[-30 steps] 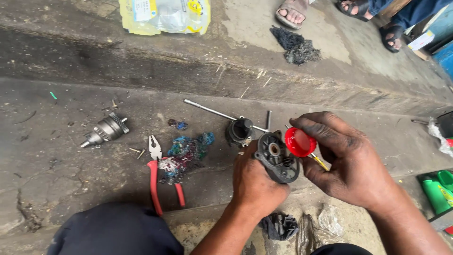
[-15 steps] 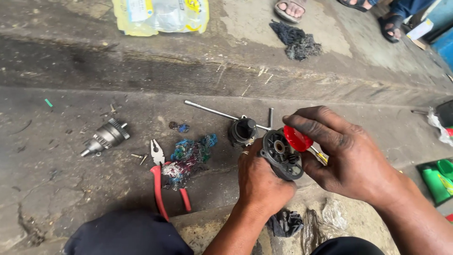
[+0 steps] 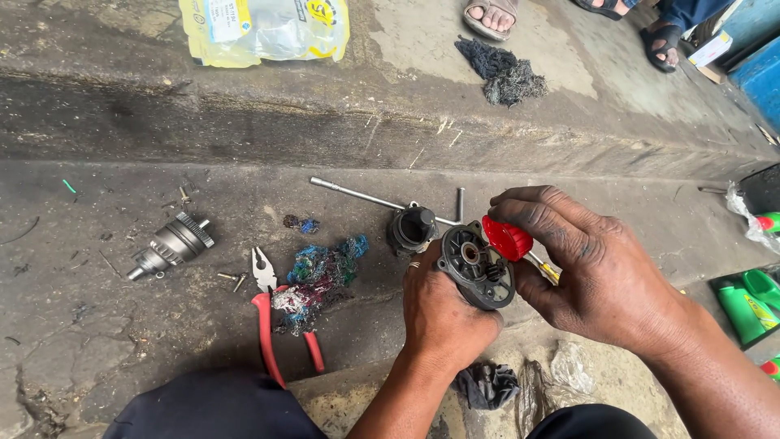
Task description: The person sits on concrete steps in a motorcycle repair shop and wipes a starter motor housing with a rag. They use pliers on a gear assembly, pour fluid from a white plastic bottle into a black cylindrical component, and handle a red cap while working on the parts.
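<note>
My left hand (image 3: 443, 313) grips a dark round motor end cover (image 3: 476, 267) with a hole at its centre, held face up over the concrete. My right hand (image 3: 593, 264) holds a small red-capped tube with a yellow tip (image 3: 510, 240) and presses it against the cover's right side. Just behind the cover a black cylindrical motor part (image 3: 411, 228) stands on the ground. A long metal rod (image 3: 357, 196) lies behind it.
Red-handled pliers (image 3: 268, 313) lie beside a multicoloured rag (image 3: 318, 276). A grey geared shaft assembly (image 3: 172, 245) rests at left. A yellow plastic bag (image 3: 264, 28) and dark rag (image 3: 504, 73) sit on the step above. Other people's sandalled feet (image 3: 491, 12) stand at top. Green bottles (image 3: 747, 301) are at right.
Both hands stay on the cover and the red tube; the tube's cap has shifted slightly closer against the cover. The view has drifted a little.
</note>
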